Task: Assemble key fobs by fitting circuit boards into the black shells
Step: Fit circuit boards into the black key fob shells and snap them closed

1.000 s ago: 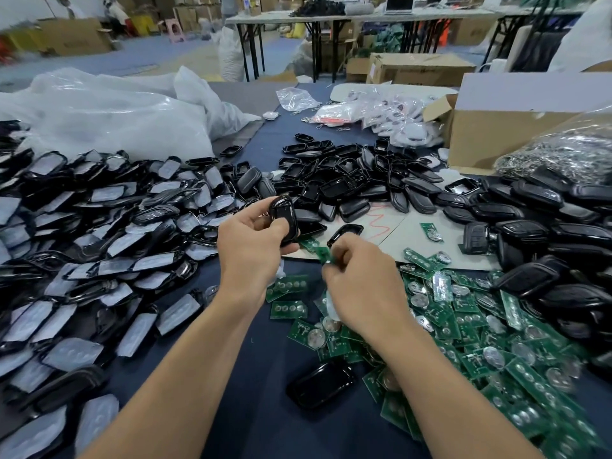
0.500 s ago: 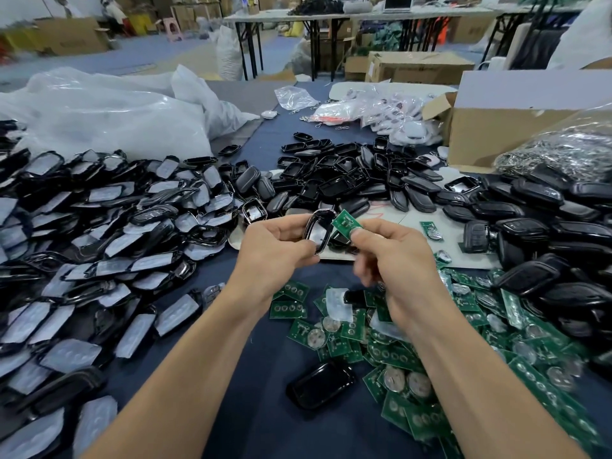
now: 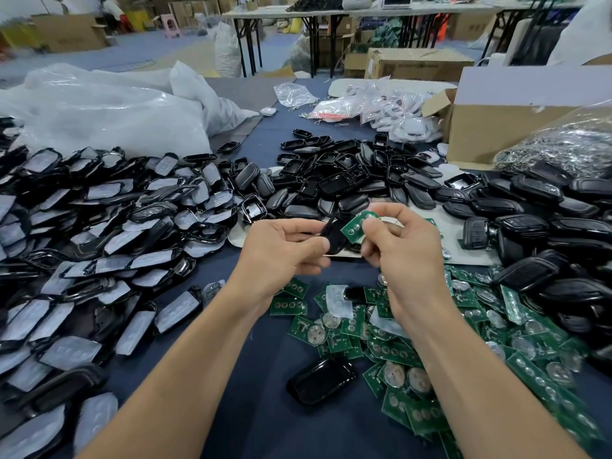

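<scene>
Bringing a circuit board (image 3: 356, 226) to a black shell (image 3: 332, 236) above the desk (image 3: 265, 376)

Your left hand (image 3: 281, 250) pinches the shell, tilted almost edge-on, at mid-scene. Your right hand (image 3: 404, 250) pinches the board just right of it, touching or nearly so. Square the board's outline to the shell's cavity first, then press evenly rather than at one corner. The board is green, with round contact pads showing.
</scene>
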`<state>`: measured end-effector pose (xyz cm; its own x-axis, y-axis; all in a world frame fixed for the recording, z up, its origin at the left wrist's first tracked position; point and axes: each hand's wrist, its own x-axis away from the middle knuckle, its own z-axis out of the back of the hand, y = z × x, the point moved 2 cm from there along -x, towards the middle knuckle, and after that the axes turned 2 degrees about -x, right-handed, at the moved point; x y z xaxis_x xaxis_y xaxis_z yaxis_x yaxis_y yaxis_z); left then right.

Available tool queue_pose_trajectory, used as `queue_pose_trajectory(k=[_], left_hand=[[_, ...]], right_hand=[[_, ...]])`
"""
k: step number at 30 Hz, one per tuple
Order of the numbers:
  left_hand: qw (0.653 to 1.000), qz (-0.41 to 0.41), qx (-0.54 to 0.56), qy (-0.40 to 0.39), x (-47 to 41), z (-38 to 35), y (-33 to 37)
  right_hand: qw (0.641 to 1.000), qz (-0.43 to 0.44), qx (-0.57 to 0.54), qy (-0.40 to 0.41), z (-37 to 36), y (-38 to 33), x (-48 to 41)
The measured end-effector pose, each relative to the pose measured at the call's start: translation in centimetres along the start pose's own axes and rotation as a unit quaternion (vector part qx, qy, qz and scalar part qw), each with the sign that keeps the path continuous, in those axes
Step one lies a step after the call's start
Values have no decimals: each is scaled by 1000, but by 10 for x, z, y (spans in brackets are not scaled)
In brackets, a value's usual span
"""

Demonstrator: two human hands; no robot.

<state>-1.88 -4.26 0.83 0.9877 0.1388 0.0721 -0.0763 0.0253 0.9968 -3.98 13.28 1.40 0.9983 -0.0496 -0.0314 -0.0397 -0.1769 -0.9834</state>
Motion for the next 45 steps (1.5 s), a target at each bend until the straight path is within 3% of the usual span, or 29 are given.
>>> queue_pose_trajectory(k=[11, 17, 20, 23, 26, 30, 33, 40, 45], left_hand=[[1000, -17, -15, -2, 1, -1, 4], [999, -37, 28, 8, -1, 2, 7], [993, -49, 105, -29, 1, -1, 8], [991, -95, 55, -72, 5, -8, 7], [991, -106, 71, -49, 6, -12, 7], [994, -9, 111, -23, 1, -11, 6], [993, 42, 85, -65, 3, -7, 4], [988, 26, 63, -136, 9, -8, 6], [995, 13, 2, -97, 8, -8, 5]], right_hand=[[996, 56, 39, 53, 5, -2, 0], [999, -39, -14, -9, 0, -1, 1], [992, -88, -89, 23, -6, 0, 5], [969, -149, -192, 47, -13, 6, 10], [965, -151, -211, 36, -15, 9, 13], [990, -74, -117, 27, -6, 1, 7], [1000, 15, -7, 7, 5, -6, 1], [971, 122, 173, -116, -2, -9, 6], [953, 144, 254, -87, -5, -6, 13]])
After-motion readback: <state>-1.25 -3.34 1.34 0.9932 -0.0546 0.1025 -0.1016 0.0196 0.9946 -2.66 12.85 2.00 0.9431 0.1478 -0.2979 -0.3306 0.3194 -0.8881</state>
